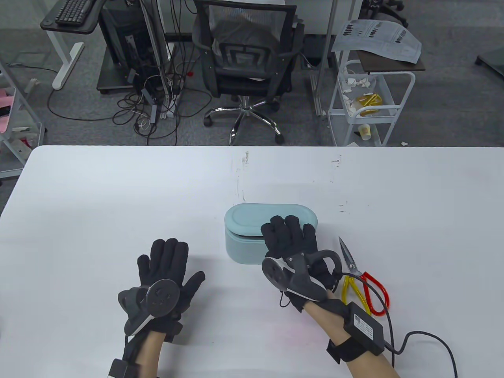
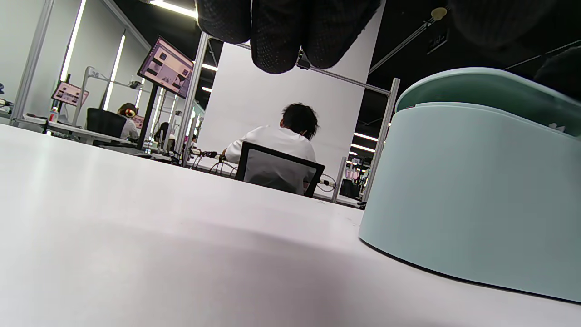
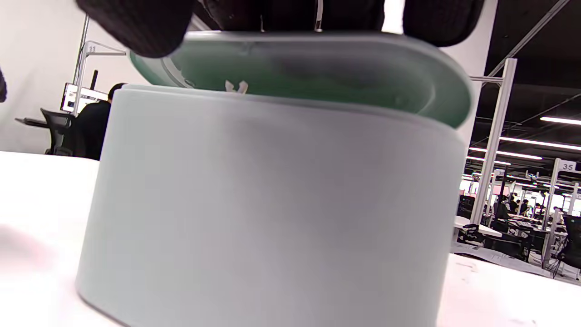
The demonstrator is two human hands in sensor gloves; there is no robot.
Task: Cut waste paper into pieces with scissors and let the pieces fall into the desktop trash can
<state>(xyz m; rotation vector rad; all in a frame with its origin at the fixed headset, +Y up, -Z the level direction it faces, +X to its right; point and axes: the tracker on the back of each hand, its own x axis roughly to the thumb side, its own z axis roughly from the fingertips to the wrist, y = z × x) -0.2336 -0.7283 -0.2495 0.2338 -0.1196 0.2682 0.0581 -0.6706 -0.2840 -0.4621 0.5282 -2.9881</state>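
On one table point(image 1: 98, 189): one bin point(image 1: 246, 246), one scissors point(image 1: 364, 281), both hands flat, ungrasping.

We note a white table point(image 1: 118, 197) as reference. Beyond its far edge stands a black mesh office chair point(image 1: 248, 59); left of the chair, a tangle of cables point(image 1: 157, 106); right of it, a white wire cart point(image 1: 364, 104) bearing printed sheets point(image 1: 378, 39).
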